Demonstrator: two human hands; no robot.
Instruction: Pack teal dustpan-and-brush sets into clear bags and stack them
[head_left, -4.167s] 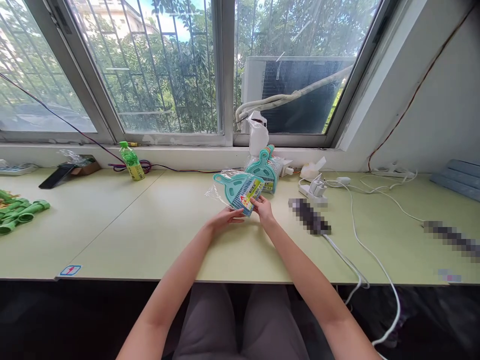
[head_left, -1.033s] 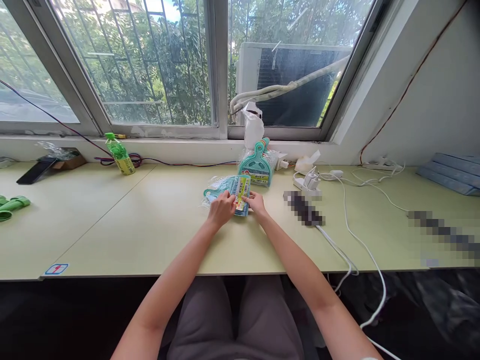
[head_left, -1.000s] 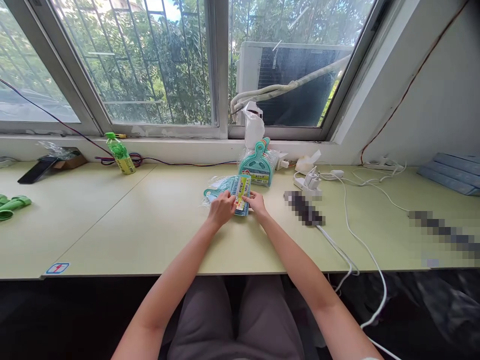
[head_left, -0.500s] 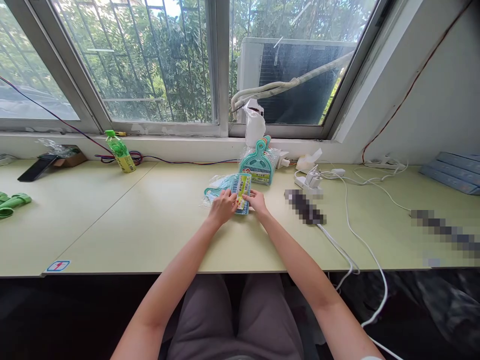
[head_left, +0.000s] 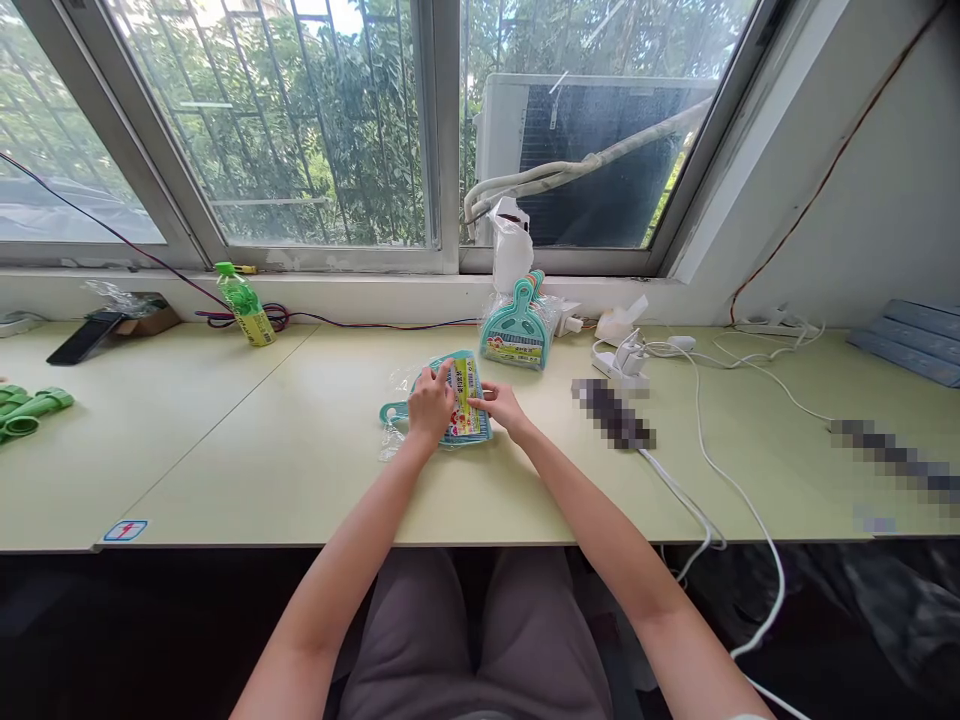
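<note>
A small teal dustpan and brush set (head_left: 466, 415) in clear plastic wrap lies nearly flat on the table, its looped handle to the left. A yellow printed label covers its middle. My left hand (head_left: 430, 405) is over its left part, fingers bent against the label and wrap. With thumb and fingers, my right hand (head_left: 504, 405) pinches its right edge. Behind it, several similar wrapped dustpan sets (head_left: 517, 325) stand upright in a row against the wall below the window.
A green-capped bottle (head_left: 246, 308) leans at the back left, near a black phone (head_left: 84, 338). Rolled green things (head_left: 34, 412) lie at the far left. On the right are a white power strip (head_left: 621, 368), trailing white cables (head_left: 724, 480) and blue boxes (head_left: 904, 340).
The dustpan set has turned to show its broad, labelled face and come slightly left and nearer. My left hand has shifted left and now lies across the label; my right hand keeps the right edge.
</note>
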